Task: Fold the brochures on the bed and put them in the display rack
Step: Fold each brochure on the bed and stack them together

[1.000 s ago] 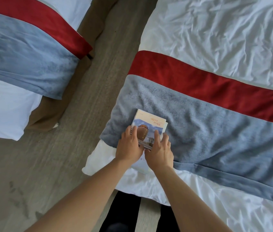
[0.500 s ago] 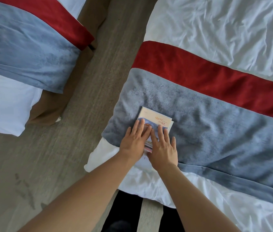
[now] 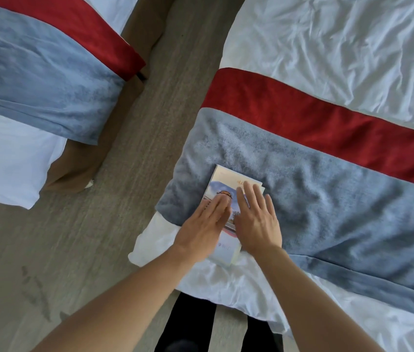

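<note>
Seen from the head camera, looking down at the corner of a bed (image 3: 340, 39) with rumpled white sheets. Laid across it, a runner (image 3: 327, 199) of blue-grey plush with a deep red band along its far edge. To the left, across a strip of grey-brown wood-grain floor (image 3: 129, 186), a second bed (image 3: 5, 158) with the same blue and red runner and a brown base under its white sheet. Near the bed's corner, a folded brochure (image 3: 228, 179) lying flat, its far part on the blue plush, its near end over the white sheet. On the cover, a photo of a round brown object against blue sky; orange lettering near the top right, too small to read; a small mark on the pale lower panel, also unreadable. Left hand (image 3: 203, 224) flat on the brochure, fingers straight and together, pressing down without grasping. Right hand (image 3: 256, 219) just beside it, fingers straight and slightly spread, palm down on the brochure's right edge and the plush. Dark trouser legs (image 3: 188, 323) at the bottom edge.
</note>
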Action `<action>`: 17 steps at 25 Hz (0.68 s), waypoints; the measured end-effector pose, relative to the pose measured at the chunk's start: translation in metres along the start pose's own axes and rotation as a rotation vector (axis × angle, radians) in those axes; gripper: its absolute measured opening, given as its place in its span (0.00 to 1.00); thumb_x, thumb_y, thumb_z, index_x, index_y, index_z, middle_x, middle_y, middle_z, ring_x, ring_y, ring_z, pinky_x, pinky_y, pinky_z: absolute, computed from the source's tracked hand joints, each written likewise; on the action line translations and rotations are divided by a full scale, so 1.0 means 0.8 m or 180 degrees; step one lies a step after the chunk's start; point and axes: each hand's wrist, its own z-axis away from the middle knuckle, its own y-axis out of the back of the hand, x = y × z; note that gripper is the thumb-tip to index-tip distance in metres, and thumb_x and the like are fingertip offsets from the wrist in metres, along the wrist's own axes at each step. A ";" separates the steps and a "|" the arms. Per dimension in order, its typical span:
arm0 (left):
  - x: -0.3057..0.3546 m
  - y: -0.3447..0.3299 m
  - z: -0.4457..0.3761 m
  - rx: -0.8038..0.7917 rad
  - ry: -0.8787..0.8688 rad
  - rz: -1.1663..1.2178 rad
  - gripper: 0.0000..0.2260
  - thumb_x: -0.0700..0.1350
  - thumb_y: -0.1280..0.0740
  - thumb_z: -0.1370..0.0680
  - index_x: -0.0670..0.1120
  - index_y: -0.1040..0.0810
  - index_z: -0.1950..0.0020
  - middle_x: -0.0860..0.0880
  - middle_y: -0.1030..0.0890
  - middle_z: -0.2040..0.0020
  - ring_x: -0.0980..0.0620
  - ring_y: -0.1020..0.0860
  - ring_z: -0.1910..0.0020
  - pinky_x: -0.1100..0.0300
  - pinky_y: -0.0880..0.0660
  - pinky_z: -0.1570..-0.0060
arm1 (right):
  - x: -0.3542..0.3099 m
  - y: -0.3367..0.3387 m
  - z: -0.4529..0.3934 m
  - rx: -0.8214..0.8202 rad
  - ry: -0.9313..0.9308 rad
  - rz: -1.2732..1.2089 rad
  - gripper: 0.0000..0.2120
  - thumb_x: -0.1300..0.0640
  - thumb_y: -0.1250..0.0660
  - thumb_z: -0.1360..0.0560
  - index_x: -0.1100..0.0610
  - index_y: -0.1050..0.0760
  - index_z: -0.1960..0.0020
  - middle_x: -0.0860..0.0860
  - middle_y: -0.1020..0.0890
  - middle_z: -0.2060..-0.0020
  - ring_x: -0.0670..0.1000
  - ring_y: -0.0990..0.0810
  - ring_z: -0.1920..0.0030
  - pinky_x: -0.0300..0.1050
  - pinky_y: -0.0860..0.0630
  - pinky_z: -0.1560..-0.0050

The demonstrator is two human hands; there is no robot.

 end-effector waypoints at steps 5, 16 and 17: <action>0.018 -0.032 0.024 -0.0265 0.0174 0.0213 0.34 0.52 0.45 0.16 0.47 0.65 0.20 0.41 0.71 0.23 0.39 0.67 0.22 0.43 0.59 0.23 | 0.010 -0.001 -0.030 -0.0771 0.0573 0.0318 0.33 0.55 0.44 0.17 0.53 0.58 0.18 0.53 0.60 0.19 0.55 0.61 0.20 0.54 0.54 0.21; -0.009 -0.019 0.013 0.0098 0.0091 0.0422 0.37 0.53 0.38 0.21 0.45 0.55 0.18 0.42 0.59 0.19 0.43 0.58 0.20 0.47 0.51 0.23 | 0.003 0.009 -0.015 -0.0398 0.0367 0.0169 0.33 0.52 0.42 0.18 0.57 0.52 0.18 0.55 0.55 0.19 0.57 0.58 0.19 0.55 0.53 0.21; -0.011 -0.017 0.012 0.0152 0.0148 0.0446 0.39 0.55 0.39 0.21 0.44 0.56 0.18 0.42 0.59 0.19 0.43 0.60 0.20 0.46 0.50 0.23 | 0.002 0.006 -0.010 -0.0391 0.0497 0.0155 0.33 0.52 0.42 0.18 0.56 0.51 0.18 0.55 0.54 0.19 0.57 0.58 0.19 0.55 0.53 0.21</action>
